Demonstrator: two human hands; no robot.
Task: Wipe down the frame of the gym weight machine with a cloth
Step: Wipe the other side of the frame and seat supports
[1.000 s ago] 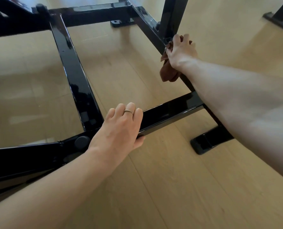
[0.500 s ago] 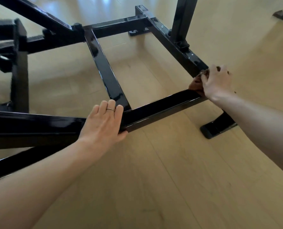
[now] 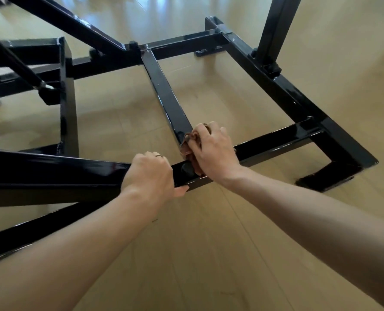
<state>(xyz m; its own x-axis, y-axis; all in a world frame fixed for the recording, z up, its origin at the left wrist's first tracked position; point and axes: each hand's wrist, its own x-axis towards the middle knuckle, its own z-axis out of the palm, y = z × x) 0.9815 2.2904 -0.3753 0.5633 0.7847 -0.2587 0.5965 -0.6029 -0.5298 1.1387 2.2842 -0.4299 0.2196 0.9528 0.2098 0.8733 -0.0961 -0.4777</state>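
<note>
The near crossbar (image 3: 274, 140) of the black frame (image 3: 298, 102) is gripped by the left hand (image 3: 150, 173), fingers curled over its top and thumb beneath. Just to the right, one brown cloth (image 3: 189, 151) is held bunched in the right hand (image 3: 213, 149) and pressed where the middle bar (image 3: 164, 90) meets the crossbar. The wipe is judged to be mid-course: the glossy bars give no sure sign of which are done, and the far rail, the upright and the left struts likely remain. Two hands, one cloth and one frame are counted; one ring (image 3: 159, 155) is worn on the left hand.
</note>
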